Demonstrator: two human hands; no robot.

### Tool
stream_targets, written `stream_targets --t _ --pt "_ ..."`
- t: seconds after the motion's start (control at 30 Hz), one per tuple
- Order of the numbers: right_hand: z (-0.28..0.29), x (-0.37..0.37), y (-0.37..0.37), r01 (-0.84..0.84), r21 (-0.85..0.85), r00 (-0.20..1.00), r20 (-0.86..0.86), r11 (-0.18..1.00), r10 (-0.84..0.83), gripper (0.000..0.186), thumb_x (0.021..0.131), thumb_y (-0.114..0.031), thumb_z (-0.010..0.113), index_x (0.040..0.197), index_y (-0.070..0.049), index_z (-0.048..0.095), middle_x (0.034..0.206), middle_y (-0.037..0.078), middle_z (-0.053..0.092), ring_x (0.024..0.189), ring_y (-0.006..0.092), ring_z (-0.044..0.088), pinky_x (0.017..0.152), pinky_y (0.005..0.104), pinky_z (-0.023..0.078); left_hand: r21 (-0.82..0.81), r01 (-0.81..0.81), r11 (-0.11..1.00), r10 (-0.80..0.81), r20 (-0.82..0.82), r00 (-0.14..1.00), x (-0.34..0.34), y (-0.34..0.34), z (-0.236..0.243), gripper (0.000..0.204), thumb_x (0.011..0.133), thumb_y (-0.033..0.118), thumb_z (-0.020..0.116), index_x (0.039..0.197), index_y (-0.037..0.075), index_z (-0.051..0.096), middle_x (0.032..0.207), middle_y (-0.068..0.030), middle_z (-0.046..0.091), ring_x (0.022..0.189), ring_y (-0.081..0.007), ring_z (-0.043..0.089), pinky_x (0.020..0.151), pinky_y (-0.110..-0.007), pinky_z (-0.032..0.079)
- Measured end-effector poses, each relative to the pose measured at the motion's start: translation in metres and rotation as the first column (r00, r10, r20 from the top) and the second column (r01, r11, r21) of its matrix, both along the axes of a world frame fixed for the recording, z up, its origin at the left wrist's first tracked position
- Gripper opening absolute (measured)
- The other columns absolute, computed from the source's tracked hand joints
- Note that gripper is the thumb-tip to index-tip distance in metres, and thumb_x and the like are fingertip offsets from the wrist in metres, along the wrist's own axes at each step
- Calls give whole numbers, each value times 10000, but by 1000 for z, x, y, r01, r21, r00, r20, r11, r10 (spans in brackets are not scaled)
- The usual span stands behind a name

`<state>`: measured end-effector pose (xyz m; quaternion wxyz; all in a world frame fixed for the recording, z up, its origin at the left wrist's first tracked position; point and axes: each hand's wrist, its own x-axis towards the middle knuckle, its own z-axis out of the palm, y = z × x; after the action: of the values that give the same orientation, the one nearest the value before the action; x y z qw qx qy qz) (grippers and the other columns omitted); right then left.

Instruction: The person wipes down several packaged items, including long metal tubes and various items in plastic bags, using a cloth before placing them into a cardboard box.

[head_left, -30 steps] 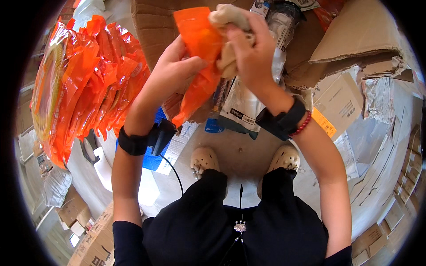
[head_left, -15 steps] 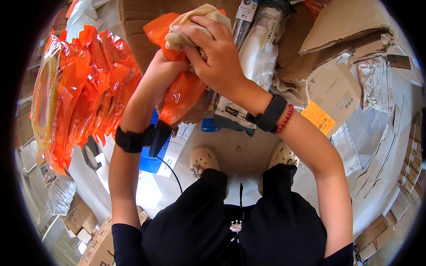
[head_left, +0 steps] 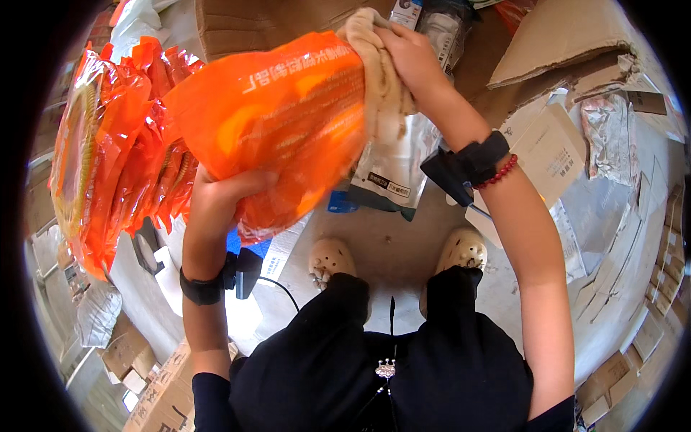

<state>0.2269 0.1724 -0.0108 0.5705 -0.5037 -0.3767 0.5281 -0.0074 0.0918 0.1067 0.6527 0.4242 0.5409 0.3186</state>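
Note:
My left hand [head_left: 232, 189] grips the lower left side of an orange plastic bag [head_left: 281, 115] with white print, its thumb lying over the film. The bag is spread out broad and its left side overlaps a stack of similar bags. At its right end hangs a bunched beige fabric piece [head_left: 378, 79]; whether it is partly inside the bag I cannot tell. My right hand [head_left: 414, 61] is closed on the upper part of this fabric, with some fingers hidden behind it. Under the fabric lies a clear plastic package [head_left: 403, 162] with a dark lower edge.
Several orange bags [head_left: 119, 144] stand packed together at the left. Behind my hands is an open cardboard box [head_left: 248, 25]; a torn cardboard flap [head_left: 554, 43] juts out at the right. A carton [head_left: 551, 147] and a silvery packet [head_left: 608, 137] lie further right. Shoes [head_left: 331, 255] stand below.
My hands have moved apart, the left down and left, the right up and right. The crumpled orange bag is now spread out between them, and the beige fabric has shifted right.

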Motion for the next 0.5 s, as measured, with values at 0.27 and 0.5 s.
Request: stream_targets --t 0.27,0.5 --pt "-30 42 -24 -334 -123 682 -716 935 149 282 909 -256 456 1020 -31 586 917 88 644 769 171 635 711 291 528 -105 -210 972 230 243 942 -53 -34 -12 720 513 -60 572 1222 -16 454 1105 -144 590 1011 -300 575 921 -379 439" --pt "2 36 -37 -455 -185 574 -809 871 127 404 908 -388 471 1071 -32 569 963 92 644 819 171 640 723 303 538 -127 -132 983 170 371 913 -93 -53 -24 776 464 -41 553 1232 -19 440 1138 -153 582 1036 -324 562 940 -396 429"
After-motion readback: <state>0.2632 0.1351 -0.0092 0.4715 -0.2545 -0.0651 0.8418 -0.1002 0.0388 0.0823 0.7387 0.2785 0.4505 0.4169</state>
